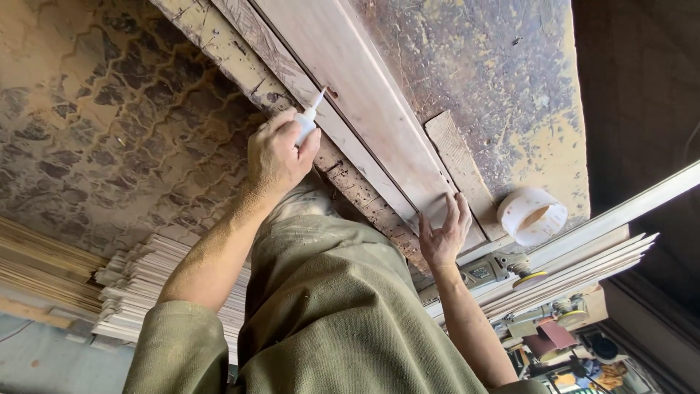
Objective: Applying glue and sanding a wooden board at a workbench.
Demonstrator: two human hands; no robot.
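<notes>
Along the surface's near edge, the left hand (275,157) grips a small white glue bottle (308,122), nozzle touching the pale wooden board (364,109), while the right hand (443,235) lies open, pressing the board's end; gluing looks barely begun.

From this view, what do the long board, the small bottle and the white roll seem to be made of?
Board: pale bare wood, faint grain, matte and dusty.
Bottle in the left hand: probably white plastic, smooth with a tapered nozzle.
Roll: perhaps paper or tape, matte white; unsure.
</notes>
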